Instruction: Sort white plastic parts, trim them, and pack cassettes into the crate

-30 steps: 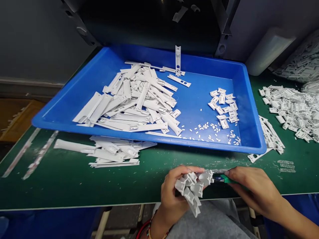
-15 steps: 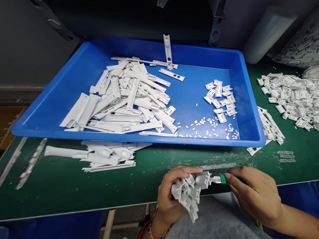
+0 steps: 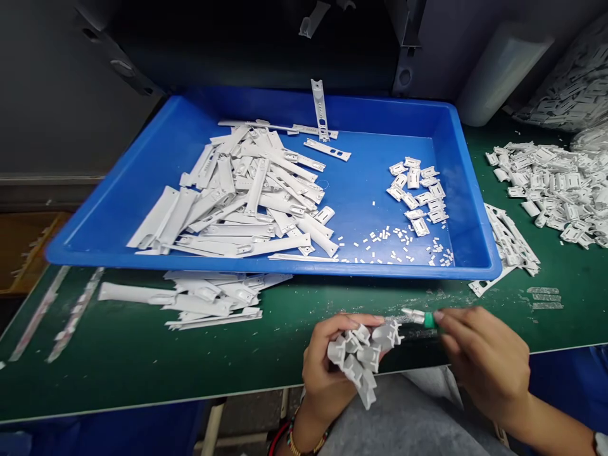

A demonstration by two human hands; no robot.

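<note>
My left hand (image 3: 325, 358) is closed round a bundle of white plastic strips (image 3: 361, 361), their channel-shaped ends turned toward me and to the right. Just right of the bundle, my right hand (image 3: 484, 361) grips a green-handled utility knife (image 3: 425, 318), its metal tip pointing left. A small gap separates the tip from the strip ends. Both hands are at the near edge of the green table (image 3: 285, 354). The far ends of the bundled strips are hidden by my left hand.
A large blue tray (image 3: 351, 269) holds a heap of long white strips (image 3: 256, 190), short white pieces (image 3: 418, 190) and tiny chips. More strips (image 3: 213, 297) lie before the tray. Right of it are a pile of small white parts (image 3: 560, 190) and flat white pieces (image 3: 508, 244).
The knife has moved up and slightly right, away from the strip ends it was touching, with my right hand rising a little. My left hand keeps its hold on the bundle. The view has shifted slightly.
</note>
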